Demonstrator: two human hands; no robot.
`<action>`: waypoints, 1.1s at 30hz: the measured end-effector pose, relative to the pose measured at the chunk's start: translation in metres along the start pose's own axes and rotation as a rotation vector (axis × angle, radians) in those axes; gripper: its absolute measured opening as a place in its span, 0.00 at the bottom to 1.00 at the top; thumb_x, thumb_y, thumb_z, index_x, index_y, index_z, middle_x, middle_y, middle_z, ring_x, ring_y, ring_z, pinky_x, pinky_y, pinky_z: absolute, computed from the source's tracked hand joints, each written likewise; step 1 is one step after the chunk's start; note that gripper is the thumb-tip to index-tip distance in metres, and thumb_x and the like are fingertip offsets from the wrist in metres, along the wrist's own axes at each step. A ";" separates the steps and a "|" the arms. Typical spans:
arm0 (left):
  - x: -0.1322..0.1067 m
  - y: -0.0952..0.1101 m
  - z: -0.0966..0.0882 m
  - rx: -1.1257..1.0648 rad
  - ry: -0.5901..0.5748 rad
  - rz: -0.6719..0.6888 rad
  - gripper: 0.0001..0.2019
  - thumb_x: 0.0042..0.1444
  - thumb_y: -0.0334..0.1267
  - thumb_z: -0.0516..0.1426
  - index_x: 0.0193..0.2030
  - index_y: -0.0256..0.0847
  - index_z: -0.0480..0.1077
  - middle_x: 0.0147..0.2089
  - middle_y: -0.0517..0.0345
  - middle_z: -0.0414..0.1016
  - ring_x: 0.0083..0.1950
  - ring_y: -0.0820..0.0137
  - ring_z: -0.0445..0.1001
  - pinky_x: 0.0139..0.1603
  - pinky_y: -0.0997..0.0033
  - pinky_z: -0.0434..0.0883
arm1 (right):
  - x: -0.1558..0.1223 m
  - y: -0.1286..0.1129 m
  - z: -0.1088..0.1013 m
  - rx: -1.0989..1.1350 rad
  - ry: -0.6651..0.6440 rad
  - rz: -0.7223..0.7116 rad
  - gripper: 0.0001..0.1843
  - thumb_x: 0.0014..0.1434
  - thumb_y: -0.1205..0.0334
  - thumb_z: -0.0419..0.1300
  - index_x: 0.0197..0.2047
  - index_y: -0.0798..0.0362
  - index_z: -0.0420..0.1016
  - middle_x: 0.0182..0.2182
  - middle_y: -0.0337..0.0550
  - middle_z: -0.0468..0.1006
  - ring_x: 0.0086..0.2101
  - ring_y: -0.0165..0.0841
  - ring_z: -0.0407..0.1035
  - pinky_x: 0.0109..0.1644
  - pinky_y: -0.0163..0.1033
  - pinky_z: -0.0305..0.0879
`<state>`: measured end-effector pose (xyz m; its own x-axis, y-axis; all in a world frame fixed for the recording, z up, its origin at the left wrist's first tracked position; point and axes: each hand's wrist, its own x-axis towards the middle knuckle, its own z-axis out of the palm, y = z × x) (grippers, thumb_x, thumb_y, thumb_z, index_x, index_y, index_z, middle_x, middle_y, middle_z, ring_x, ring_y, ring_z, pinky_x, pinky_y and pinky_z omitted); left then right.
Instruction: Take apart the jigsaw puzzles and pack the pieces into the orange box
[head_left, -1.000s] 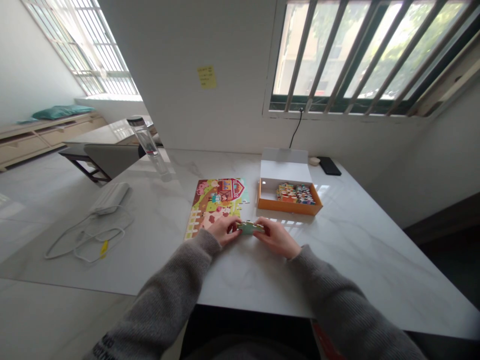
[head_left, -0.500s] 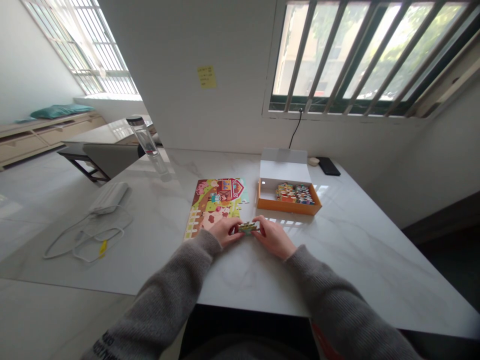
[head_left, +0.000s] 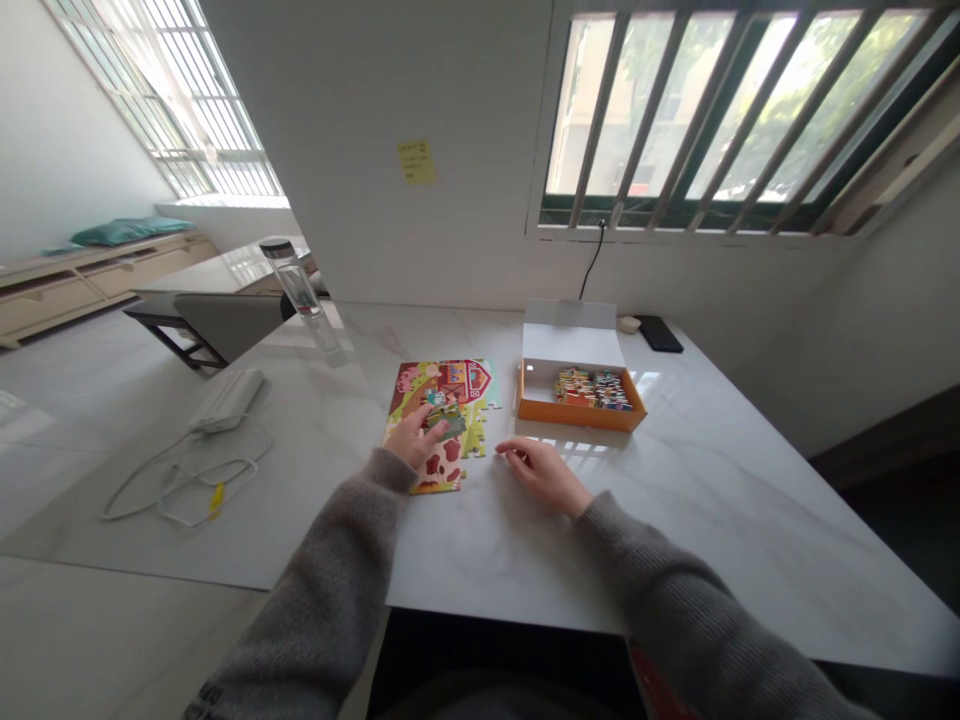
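The left grip (head_left: 411,440) pinches the green jigsaw piece (head_left: 444,420) over the farm puzzle (head_left: 442,385); earlier both hands held it beside the puzzle. The right grip (head_left: 541,476) lies released on the table (head_left: 675,520), near the orange box (head_left: 581,416).

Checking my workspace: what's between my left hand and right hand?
The head view shows the jagged edge of the farm jigsaw puzzle beside your left hand, then a strip of marble tabletop up to your right hand.
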<state>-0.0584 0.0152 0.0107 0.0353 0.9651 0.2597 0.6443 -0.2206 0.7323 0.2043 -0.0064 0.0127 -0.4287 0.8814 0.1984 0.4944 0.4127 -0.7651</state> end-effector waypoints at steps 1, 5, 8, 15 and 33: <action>0.000 -0.002 0.002 0.021 -0.035 -0.006 0.21 0.56 0.51 0.53 0.48 0.36 0.72 0.40 0.51 0.78 0.39 0.62 0.76 0.43 0.64 0.74 | 0.002 -0.001 0.001 0.021 -0.012 0.056 0.14 0.63 0.64 0.52 0.46 0.52 0.78 0.33 0.44 0.80 0.32 0.33 0.73 0.39 0.37 0.66; -0.002 -0.005 0.013 0.155 -0.095 -0.019 0.24 0.55 0.50 0.53 0.52 0.34 0.71 0.45 0.46 0.78 0.45 0.57 0.77 0.50 0.60 0.73 | 0.010 -0.013 0.007 0.207 -0.091 0.205 0.17 0.61 0.63 0.53 0.53 0.52 0.72 0.43 0.46 0.80 0.25 0.28 0.70 0.31 0.34 0.67; -0.002 -0.006 0.016 0.175 -0.086 -0.052 0.25 0.56 0.50 0.53 0.54 0.34 0.71 0.45 0.46 0.79 0.45 0.58 0.77 0.50 0.60 0.72 | 0.014 -0.026 0.010 0.373 -0.095 0.302 0.16 0.59 0.65 0.54 0.51 0.51 0.69 0.50 0.47 0.76 0.26 0.25 0.69 0.26 0.31 0.64; -0.001 -0.010 0.018 0.127 -0.094 -0.059 0.25 0.55 0.49 0.54 0.55 0.35 0.71 0.47 0.47 0.79 0.47 0.57 0.76 0.51 0.59 0.72 | 0.029 -0.026 0.014 0.651 0.030 0.455 0.11 0.56 0.61 0.57 0.43 0.54 0.68 0.34 0.44 0.75 0.29 0.28 0.68 0.25 0.29 0.61; 0.005 -0.018 0.018 0.059 -0.139 -0.096 0.26 0.57 0.51 0.53 0.57 0.35 0.69 0.52 0.44 0.76 0.53 0.56 0.75 0.58 0.58 0.69 | 0.043 0.007 0.030 -0.408 -0.036 -0.408 0.12 0.60 0.73 0.56 0.46 0.53 0.73 0.46 0.51 0.75 0.49 0.41 0.66 0.55 0.48 0.64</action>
<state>-0.0558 0.0260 -0.0124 0.0741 0.9925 0.0974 0.6930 -0.1215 0.7106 0.1663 0.0278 -0.0022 -0.6679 0.6269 0.4010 0.5322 0.7790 -0.3315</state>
